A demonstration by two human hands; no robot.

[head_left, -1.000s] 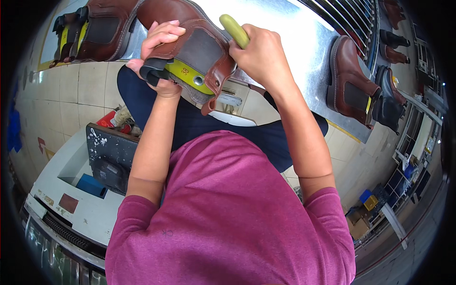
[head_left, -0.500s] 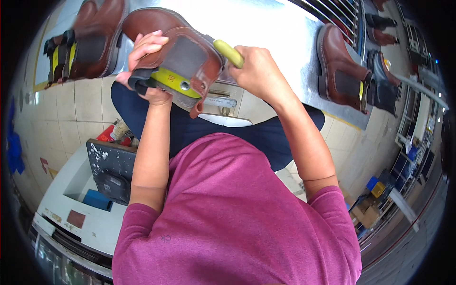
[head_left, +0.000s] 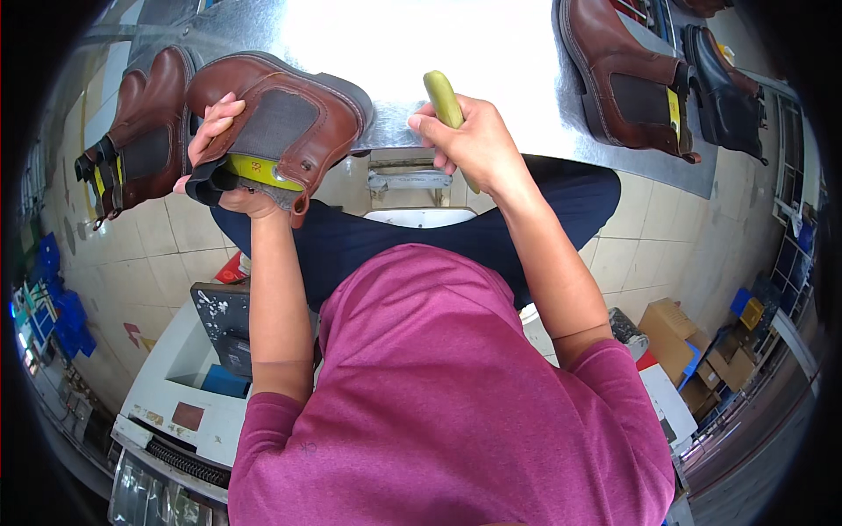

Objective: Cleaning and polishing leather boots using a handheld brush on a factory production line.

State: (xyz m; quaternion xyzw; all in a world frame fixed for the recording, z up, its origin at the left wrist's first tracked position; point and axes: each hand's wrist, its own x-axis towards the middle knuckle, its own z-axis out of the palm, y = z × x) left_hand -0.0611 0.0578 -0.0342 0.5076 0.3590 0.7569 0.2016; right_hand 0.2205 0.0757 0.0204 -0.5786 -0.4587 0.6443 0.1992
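Note:
A brown leather ankle boot [head_left: 311, 131] with a dark elastic side panel is tilted over the near table edge, its toe to the far left. My left hand [head_left: 219, 131] grips it by the shaft, partly hidden behind it. A yellow-green strip [head_left: 263, 171] shows inside the boot's opening. To the right of the heel, apart from the boot, my right hand [head_left: 478, 140] is closed round a rounded olive-green stick-like tool [head_left: 445, 98]. The tool's upper end sticks up past the fingers; most of the rest is hidden in the palm.
More brown boots [head_left: 158, 131] lie at the left of the shiny metal table [head_left: 395, 44]. At the right are another brown boot [head_left: 618, 88] and a black boot [head_left: 715, 96]. A dark board [head_left: 224, 324] stands by my left arm; cardboard boxes [head_left: 671, 337] sit at lower right.
My right hand and the tool have moved away from the boot's heel, and the tool now points more upright. The boot has shifted left in the view with my left hand; the view has shifted too.

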